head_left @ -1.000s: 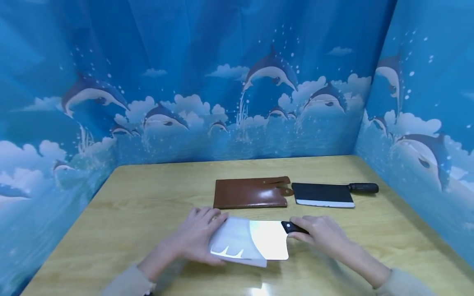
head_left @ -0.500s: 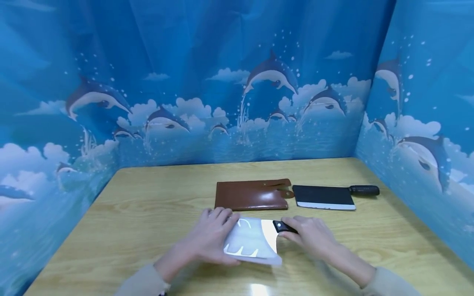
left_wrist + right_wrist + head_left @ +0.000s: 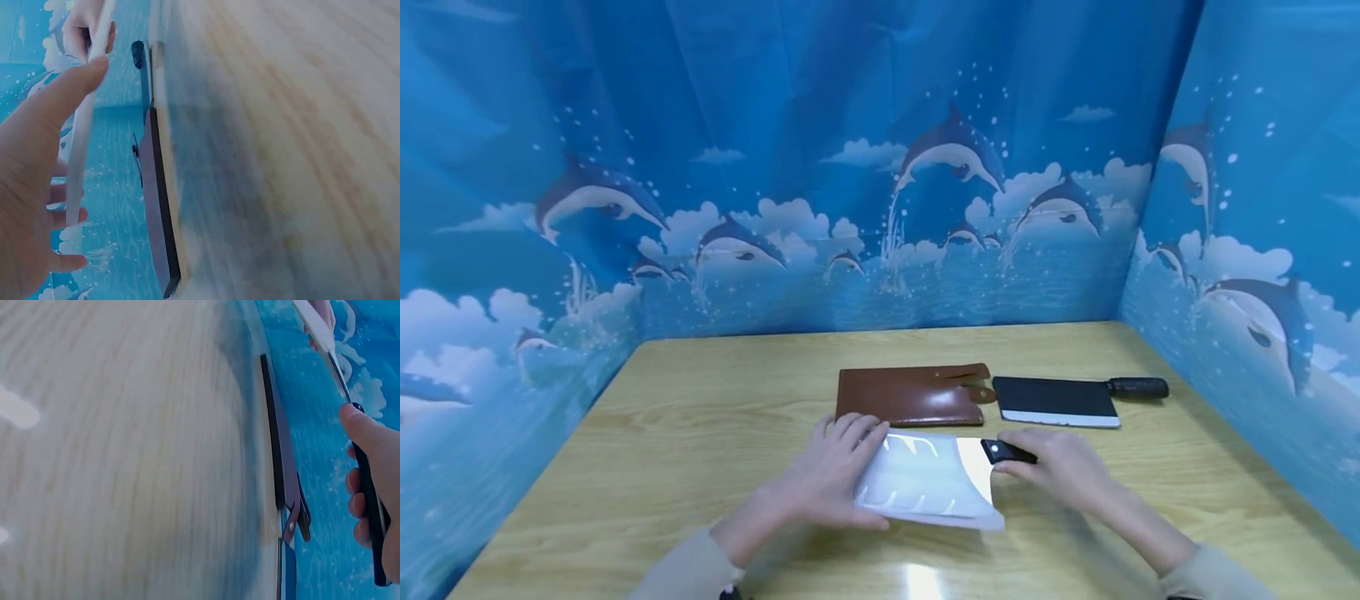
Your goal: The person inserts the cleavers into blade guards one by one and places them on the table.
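My right hand (image 3: 1063, 467) grips the black handle (image 3: 375, 519) of a cleaver. Most of its blade sits inside a white translucent sheath (image 3: 925, 479); only a bright strip of blade (image 3: 976, 467) by the handle shows. At the sheath's left end my left hand (image 3: 835, 479) holds it, thumb on the near side and fingers on the far side, as the left wrist view shows. The sheathed cleaver is raised over the table, nearly level in the head view.
Behind the hands lies a brown leather sheath (image 3: 910, 396) with strap tabs at its right end. Beside it is a second cleaver (image 3: 1060, 402), dark-bladed with a black handle. Blue dolphin-print cloth (image 3: 880, 208) stands along the back and sides of the wooden table (image 3: 700, 400).
More of the blade went into the white sheath between the first two frames. Since then both hands and the sheathed cleaver have shifted, the right hand moving a little rightward.
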Demonstrator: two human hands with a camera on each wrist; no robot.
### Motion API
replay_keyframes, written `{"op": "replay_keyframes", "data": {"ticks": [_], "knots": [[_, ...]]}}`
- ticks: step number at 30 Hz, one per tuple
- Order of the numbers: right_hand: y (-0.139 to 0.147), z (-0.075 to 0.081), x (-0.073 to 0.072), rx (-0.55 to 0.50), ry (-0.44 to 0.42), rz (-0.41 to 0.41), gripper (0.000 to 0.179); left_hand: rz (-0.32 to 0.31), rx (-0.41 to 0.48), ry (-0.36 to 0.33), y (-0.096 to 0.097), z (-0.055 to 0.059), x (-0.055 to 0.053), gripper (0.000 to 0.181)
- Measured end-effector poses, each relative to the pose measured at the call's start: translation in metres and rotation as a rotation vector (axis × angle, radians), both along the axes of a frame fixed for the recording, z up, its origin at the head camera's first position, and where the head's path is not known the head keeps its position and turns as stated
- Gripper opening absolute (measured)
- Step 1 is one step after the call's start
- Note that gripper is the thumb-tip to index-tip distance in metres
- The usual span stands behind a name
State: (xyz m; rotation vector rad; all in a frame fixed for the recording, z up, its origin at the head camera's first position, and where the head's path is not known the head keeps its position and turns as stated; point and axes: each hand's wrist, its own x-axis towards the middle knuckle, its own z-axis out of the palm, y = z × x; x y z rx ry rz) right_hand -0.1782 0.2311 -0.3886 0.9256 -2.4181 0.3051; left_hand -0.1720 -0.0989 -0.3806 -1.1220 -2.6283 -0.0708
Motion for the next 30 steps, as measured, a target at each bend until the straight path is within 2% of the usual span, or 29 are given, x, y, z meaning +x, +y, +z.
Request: {"op": "replay_keyframes", "data": {"ticks": [3,7,10,13,16,20,26,30], "knots": [[0.01,0.001,-0.003,-0.007,-0.001,0.002,0.038,-0.042,-0.003,0.048,0.003,0.003,-0.004,0.105],[0.021,0.003,-0.007,0.004,-0.06,-0.002,0.037,-0.051,-0.044,0.093,0.013,0.008,-0.01,0.106],[0.03,0.006,-0.01,0.011,-0.159,-0.031,0.035,-0.035,-0.079,0.092,0.024,0.009,-0.014,0.106],[0.04,0.011,-0.012,-0.008,-0.3,-0.085,0.035,-0.021,-0.103,0.087,0.035,0.007,-0.017,0.106],[0.053,0.016,-0.013,-0.042,-0.415,-0.147,0.036,0.002,-0.121,0.066,0.045,0.006,-0.02,0.107],[0.07,0.015,-0.017,-0.084,-0.497,-0.182,0.037,0.026,-0.152,0.013,0.057,0.005,-0.024,0.109],[0.082,0.001,-0.021,-0.089,-0.554,-0.161,0.035,0.024,-0.231,-0.083,0.07,0.003,-0.027,0.107],[0.082,-0.008,-0.024,-0.084,-0.613,-0.136,0.032,0.025,-0.283,-0.116,0.075,-0.003,-0.027,0.106]]}}
